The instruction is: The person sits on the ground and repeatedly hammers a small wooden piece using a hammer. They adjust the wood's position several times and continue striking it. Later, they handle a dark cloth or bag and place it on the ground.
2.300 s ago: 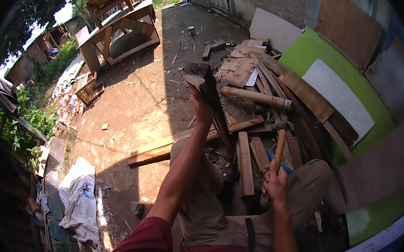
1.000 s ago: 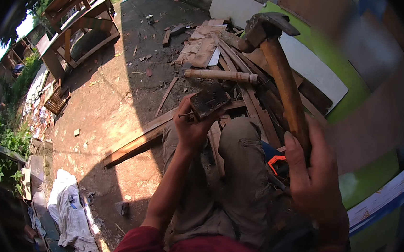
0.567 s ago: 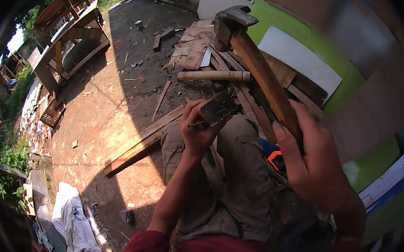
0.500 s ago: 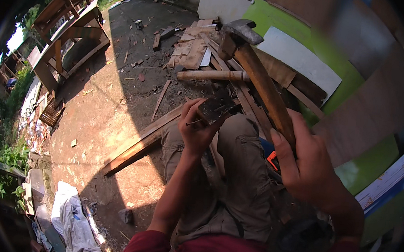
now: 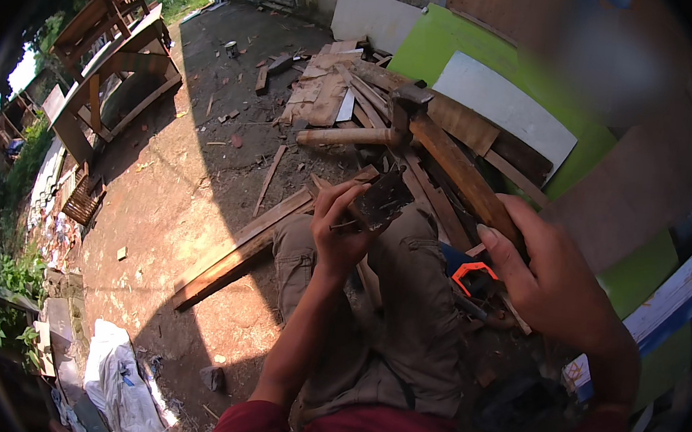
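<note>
Left hand (image 5: 343,232): fingers closed around a small dark scrap of wood (image 5: 382,203), holding it above the left knee of the khaki trousers (image 5: 412,304). A thin nail-like piece sticks out toward the thumb; too small to be sure.

Right hand (image 5: 558,280): clamped on the wooden handle of a hammer (image 5: 457,172). Handle runs up and to the left from the hand; the dark metal head sits at the far end, just above and to the right of the scrap, not touching it.

Surroundings: person seated on bare reddish dirt ground (image 5: 174,201). A long plank (image 5: 249,244) lies diagonally just left of the knee. Beyond the scrap, a pile of boards and offcuts (image 5: 332,91) with a pale round log (image 5: 345,137) lying across it. A green panel (image 5: 435,47) leans behind the pile. An orange-and-black tool (image 5: 473,272) lies by the right leg. Wooden furniture frames (image 5: 105,55) stand well apart at upper left. A white sack (image 5: 119,369) lies at lower left.
</note>
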A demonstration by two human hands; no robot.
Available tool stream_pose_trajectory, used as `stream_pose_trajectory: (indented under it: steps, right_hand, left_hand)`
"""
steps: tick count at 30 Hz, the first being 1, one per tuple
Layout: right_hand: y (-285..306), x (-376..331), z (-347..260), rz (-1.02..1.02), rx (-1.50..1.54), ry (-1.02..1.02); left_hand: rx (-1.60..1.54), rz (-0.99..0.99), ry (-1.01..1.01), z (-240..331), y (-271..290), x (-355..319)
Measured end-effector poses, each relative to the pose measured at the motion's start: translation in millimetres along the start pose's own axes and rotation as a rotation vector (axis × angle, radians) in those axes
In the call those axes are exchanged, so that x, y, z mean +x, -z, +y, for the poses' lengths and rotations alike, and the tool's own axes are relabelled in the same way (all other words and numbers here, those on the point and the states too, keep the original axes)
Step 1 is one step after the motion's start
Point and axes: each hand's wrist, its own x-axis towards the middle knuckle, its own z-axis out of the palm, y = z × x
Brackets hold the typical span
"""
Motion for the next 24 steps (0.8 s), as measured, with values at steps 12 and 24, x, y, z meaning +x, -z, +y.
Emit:
stream_pose_trajectory:
  steps: [12, 24]
  right_hand:
    - [1.0, -0.9, 4.5, 0.096, 0.102, 0.154]
    - [-9.3, -4.5, 27.3, 0.173, 0.134, 0.159]
  left_hand:
    - [-0.017, 0.016, 0.034, 2.0, -5.0, -5.0]
    - [0.004, 0.031, 0.056, -1.0, -6.5, -7.8]
